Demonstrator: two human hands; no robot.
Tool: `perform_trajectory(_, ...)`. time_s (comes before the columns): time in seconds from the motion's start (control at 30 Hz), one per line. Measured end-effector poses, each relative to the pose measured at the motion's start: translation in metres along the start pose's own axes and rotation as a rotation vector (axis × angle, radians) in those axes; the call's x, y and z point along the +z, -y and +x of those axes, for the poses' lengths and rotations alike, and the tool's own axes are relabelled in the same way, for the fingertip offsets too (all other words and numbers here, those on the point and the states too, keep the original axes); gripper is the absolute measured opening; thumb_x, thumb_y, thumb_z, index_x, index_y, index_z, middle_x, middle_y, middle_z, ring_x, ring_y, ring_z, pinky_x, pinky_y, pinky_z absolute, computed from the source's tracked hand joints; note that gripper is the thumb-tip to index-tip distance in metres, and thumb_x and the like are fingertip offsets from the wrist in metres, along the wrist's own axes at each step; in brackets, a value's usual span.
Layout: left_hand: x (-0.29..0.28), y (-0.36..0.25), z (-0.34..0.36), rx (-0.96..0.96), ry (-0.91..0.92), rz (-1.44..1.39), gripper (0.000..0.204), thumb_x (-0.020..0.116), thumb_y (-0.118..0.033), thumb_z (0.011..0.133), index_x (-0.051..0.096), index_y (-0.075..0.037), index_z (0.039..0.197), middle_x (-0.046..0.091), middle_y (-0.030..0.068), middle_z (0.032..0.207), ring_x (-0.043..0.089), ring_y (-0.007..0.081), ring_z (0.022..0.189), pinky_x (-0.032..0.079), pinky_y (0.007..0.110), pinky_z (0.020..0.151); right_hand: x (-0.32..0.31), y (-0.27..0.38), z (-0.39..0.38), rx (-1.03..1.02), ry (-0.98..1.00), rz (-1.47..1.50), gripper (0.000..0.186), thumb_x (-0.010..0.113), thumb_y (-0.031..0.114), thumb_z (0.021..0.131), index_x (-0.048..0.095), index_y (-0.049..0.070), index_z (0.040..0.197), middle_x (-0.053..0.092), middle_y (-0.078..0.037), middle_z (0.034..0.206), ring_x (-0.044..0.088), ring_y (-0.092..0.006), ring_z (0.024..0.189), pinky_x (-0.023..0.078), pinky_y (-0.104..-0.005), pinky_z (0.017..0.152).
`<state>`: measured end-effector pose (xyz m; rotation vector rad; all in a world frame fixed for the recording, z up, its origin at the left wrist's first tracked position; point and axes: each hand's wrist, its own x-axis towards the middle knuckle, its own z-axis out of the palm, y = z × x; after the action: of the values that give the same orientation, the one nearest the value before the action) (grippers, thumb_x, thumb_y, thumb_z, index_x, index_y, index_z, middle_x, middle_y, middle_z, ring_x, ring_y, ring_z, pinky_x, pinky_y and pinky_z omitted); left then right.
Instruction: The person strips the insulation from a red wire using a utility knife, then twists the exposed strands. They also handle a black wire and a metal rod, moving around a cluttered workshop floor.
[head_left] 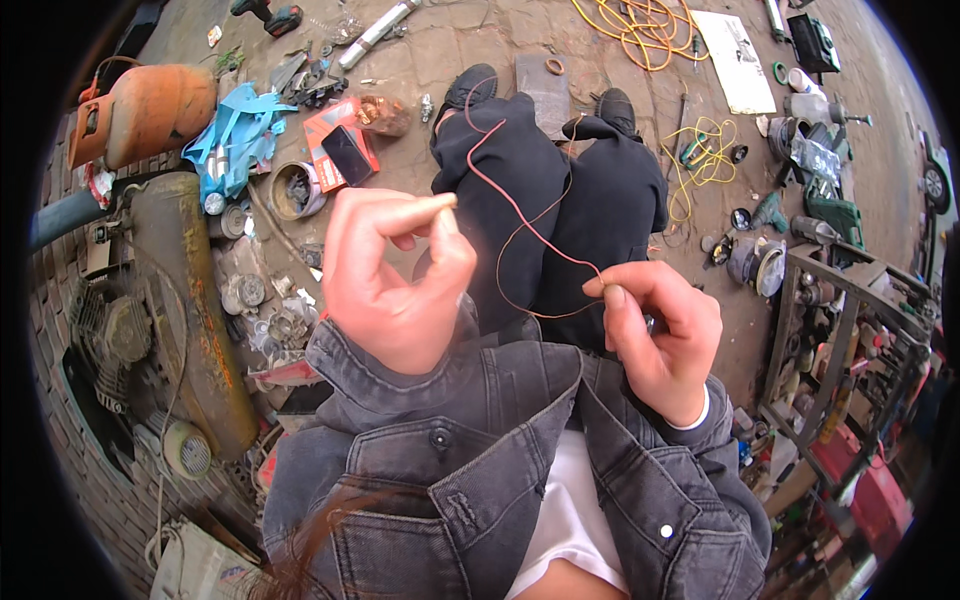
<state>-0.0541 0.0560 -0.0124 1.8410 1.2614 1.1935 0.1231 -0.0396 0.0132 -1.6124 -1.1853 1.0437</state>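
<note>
My left hand (395, 280) is raised, thumb and forefinger pinched together; what lies between their tips is too small to make out. My right hand (660, 335) pinches a red wire (520, 215) and a thin copper-coloured wire (540, 315) between thumb and forefinger. The red wire curves up over my dark trousers (595, 210) toward my left shoe (470, 85). The thinner wire hangs in a loop between my hands and runs upward between my knees. A dark grey plate (540, 95) with a small ring (553, 66) lies between my feet.
An orange gas cylinder (150, 120), a blue bag (235, 135), a phone (345, 155) on a red box and a dirty tank (200, 330) lie left. Orange hose (630, 30), yellow cord (700, 150), tools and a metal frame (840, 310) are right, on the paved ground (440, 40).
</note>
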Motion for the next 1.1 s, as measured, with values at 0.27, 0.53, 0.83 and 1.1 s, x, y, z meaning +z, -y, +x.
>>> perform_trajectory(0.27,0.016,-0.012,-0.004,0.09,0.517,-0.285,0.037,0.068,0.006,0.076,0.063,0.0,0.113,0.066,0.014,0.092,0.065,0.0287,0.082,0.052,0.034,0.07,0.001,0.0,0.002,-0.109,-0.02,-0.134,0.016,0.064,-0.006,0.077,0.067,0.002,0.091,0.066,-0.007,0.074,0.064,-0.0138,0.058,0.048,-0.0238,0.054)
perform_trajectory(0.53,0.016,-0.008,-0.009,0.342,0.387,-0.057,0.028,0.074,0.001,0.069,0.068,-0.001,0.096,0.067,0.0092,0.087,0.065,0.0233,0.068,0.052,0.032,0.058,0.007,-0.002,0.004,-0.199,-0.197,-0.226,0.015,0.07,-0.006,0.072,0.067,0.001,0.085,0.063,-0.007,0.069,0.058,-0.015,0.052,0.045,-0.0247,0.049)
perform_trajectory(0.83,0.018,-0.013,-0.012,0.461,0.364,-0.023,0.033,0.075,0.001,0.068,0.069,0.0,0.1,0.066,0.0093,0.091,0.066,0.0209,0.069,0.053,0.028,0.059,0.008,-0.006,0.003,-0.331,-0.313,-0.361,0.015,0.072,-0.008,0.071,0.065,-0.002,0.084,0.061,-0.007,0.066,0.055,-0.0137,0.052,0.043,-0.0245,0.048)
perform_trajectory(1.1,0.019,-0.025,-0.015,0.064,0.376,-0.236,0.026,0.074,0.007,0.074,0.07,-0.002,0.099,0.06,0.0079,0.087,0.063,0.0153,0.066,0.051,0.026,0.056,0.006,-0.017,0.01,-0.591,-0.324,-0.407,0.025,0.073,-0.01,0.066,0.067,-0.001,0.088,0.062,-0.008,0.068,0.059,-0.0201,0.054,0.047,-0.0292,0.049)
